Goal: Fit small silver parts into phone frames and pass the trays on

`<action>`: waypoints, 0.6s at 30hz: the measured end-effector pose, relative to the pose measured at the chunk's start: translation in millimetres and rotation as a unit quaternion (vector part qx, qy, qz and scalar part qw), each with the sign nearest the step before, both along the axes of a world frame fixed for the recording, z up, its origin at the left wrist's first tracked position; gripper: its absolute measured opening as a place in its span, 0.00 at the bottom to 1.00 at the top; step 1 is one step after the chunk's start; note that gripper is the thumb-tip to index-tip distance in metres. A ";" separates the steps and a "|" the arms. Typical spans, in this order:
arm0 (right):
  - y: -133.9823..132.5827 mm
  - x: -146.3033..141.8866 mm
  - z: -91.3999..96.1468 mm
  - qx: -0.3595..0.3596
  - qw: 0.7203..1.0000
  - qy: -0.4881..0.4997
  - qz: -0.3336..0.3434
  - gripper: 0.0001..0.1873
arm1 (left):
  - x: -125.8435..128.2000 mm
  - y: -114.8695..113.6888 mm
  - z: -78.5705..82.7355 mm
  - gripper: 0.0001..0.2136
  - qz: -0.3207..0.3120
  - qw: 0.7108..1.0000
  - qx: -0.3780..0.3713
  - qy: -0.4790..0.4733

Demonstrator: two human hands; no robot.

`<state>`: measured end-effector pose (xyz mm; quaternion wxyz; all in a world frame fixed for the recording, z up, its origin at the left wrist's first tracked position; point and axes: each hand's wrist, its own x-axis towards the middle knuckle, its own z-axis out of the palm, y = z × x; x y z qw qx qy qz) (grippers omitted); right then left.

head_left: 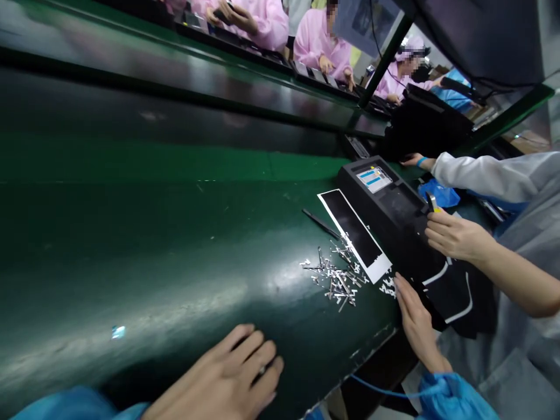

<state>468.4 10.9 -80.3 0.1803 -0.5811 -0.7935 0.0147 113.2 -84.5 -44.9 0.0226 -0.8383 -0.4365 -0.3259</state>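
Note:
My left hand point(227, 376) rests flat on the green belt point(153, 262) at the bottom, fingers stretched and slightly curled, holding nothing. My right hand point(415, 318), in a blue sleeve, lies with straight fingers against the near edge of a black fixture point(394, 213), holding nothing. Left of it is a scatter of small silver metal pieces point(336, 279). A black sheet with a white border point(355, 234) leans along the fixture's left side. A co-worker's hand point(452, 233) in a white sleeve holds a small yellow-tipped tool point(433, 203) over the fixture.
A thin black stick point(321, 223) lies on the belt by the sheet. A small shiny scrap point(118, 332) sits at the lower left. Another co-worker's hand with a blue wristband point(415, 160) reaches behind the fixture. People in pink coats point(315, 41) work along the far side.

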 end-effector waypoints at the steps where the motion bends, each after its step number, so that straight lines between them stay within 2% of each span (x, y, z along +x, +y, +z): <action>1: -7.6 -1.1 1.2 0.002 1.000 0.000 0.005 0.19 | 13.1 11.8 4.5 0.14 -0.013 1.000 -0.010 0.023; 3: -16.9 -6.8 3.5 0.013 1.000 -0.003 0.011 0.18 | 40.3 34.5 8.3 0.10 -0.045 0.996 -0.016 0.080; 5: -15.7 -17.7 3.3 0.037 0.999 -0.008 0.010 0.17 | 68.2 55.1 5.2 0.12 -0.083 0.986 -0.007 0.147; 7: -7.1 -31.1 -0.5 0.068 0.998 -0.013 0.010 0.17 | 94.8 73.1 -3.8 0.18 -0.105 0.977 0.005 0.183; 10: 3.6 -45.7 -9.8 0.107 0.994 -0.013 0.014 0.11 | 124.1 93.7 -21.7 0.19 -0.106 0.974 0.008 0.202; 14: -9.8 -38.9 -14.8 0.130 0.991 -0.017 0.022 0.08 | 135.1 105.1 -37.3 0.17 -0.103 0.973 0.003 0.207; 18: -33.6 -16.4 -1.9 0.122 0.992 -0.034 0.012 0.06 | 132.2 104.7 -40.3 0.18 -0.109 0.975 -0.002 0.194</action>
